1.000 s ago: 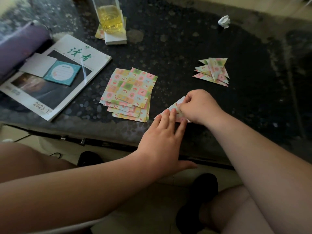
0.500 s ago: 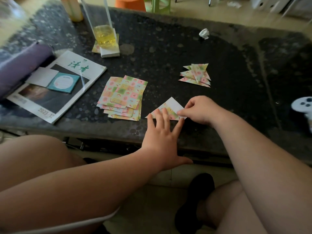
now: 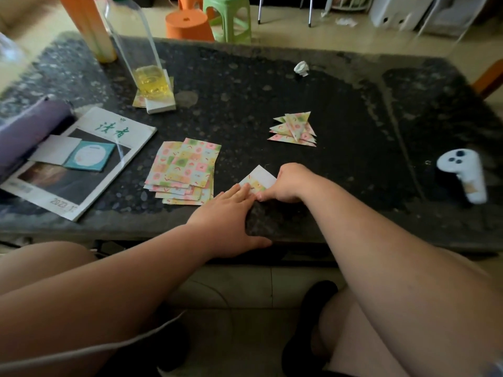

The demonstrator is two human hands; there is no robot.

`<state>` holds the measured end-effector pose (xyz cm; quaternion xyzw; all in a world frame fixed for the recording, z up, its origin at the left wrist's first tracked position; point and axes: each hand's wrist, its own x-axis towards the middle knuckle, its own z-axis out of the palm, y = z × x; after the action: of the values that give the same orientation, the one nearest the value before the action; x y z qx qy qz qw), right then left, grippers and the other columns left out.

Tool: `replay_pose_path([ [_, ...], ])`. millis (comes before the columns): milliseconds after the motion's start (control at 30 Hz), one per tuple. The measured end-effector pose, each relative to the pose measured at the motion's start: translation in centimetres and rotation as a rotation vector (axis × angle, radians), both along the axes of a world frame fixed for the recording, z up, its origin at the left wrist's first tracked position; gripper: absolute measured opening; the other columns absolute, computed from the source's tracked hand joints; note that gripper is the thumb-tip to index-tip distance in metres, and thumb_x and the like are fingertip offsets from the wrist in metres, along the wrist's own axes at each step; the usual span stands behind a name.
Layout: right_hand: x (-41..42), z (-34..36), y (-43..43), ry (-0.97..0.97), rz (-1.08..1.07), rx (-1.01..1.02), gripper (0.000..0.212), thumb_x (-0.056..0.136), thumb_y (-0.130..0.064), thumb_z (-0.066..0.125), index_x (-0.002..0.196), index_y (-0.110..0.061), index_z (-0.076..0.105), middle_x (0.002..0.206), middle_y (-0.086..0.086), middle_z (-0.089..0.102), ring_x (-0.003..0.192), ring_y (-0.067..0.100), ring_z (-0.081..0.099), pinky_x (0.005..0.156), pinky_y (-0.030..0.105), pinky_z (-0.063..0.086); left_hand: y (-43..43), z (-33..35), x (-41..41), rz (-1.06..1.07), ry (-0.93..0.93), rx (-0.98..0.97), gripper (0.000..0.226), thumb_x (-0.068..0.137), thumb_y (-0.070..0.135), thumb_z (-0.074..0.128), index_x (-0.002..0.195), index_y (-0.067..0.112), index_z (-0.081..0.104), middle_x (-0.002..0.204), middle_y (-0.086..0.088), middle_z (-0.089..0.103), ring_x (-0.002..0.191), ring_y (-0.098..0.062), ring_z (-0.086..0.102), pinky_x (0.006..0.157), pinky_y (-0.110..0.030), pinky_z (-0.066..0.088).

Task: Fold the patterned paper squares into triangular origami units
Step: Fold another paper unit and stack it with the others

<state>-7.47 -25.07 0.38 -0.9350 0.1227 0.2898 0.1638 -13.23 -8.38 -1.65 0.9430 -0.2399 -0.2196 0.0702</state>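
I see the left hand point(image 3: 228, 213) flat, pressing the half-folded patterned paper square point(image 3: 261, 176); the curled right hand point(image 3: 290, 183) pinches its edge. Beyond that paper, left, a tall clear bottle point(image 3: 136, 42) holds yellow liquid point(image 3: 150, 81).

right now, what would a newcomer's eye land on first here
The two hands at the near edge of the table: the left hand presses flat on a half-folded paper while the right hand grips its right side with curled fingers. Next, the fanned stack of patterned squares just left of them and the pile of finished triangles farther back on the right.
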Motion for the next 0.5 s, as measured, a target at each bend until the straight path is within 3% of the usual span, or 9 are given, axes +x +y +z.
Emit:
replay_pose_path([
  [167,0.9,0.5,-0.1,0.074,0.06,-0.074,0.075,0.077,-0.057,0.084,0.132,-0.011,0.064,0.121,0.007,0.069,0.107,0.026,0.066,0.089,0.035,0.054,0.0,0.3,-0.1,-0.01,0.005,0.011,0.115,0.079,0.084,0.054,0.163,0.023,0.003,0.171,0.004,-0.007,0.156,-0.013,-0.009,0.124,-0.032,0.004],
  [267,1.3,0.4,-0.5,0.093,0.059,-0.103,0.074,0.077,-0.053,0.085,0.134,-0.012,0.064,0.124,0.008,0.068,0.11,0.027,0.066,0.098,0.04,0.054,0.1,0.2,-0.2,-0.006,-0.001,0.008,0.116,0.08,0.085,0.053,0.163,0.022,0.004,0.171,0.003,-0.007,0.156,-0.013,-0.009,0.124,-0.033,0.004],
  [500,0.7,1.0,-3.7,0.131,-0.03,-0.091,0.06,0.079,-0.051,0.085,0.12,-0.011,0.068,0.112,0.012,0.07,0.1,0.03,0.068,0.091,0.043,0.058,0.2,-0.3,-0.3,-0.011,-0.013,0.0,0.113,0.082,0.084,0.05,0.163,0.021,0.003,0.171,0.002,-0.007,0.156,-0.014,-0.009,0.125,-0.035,0.002],
])
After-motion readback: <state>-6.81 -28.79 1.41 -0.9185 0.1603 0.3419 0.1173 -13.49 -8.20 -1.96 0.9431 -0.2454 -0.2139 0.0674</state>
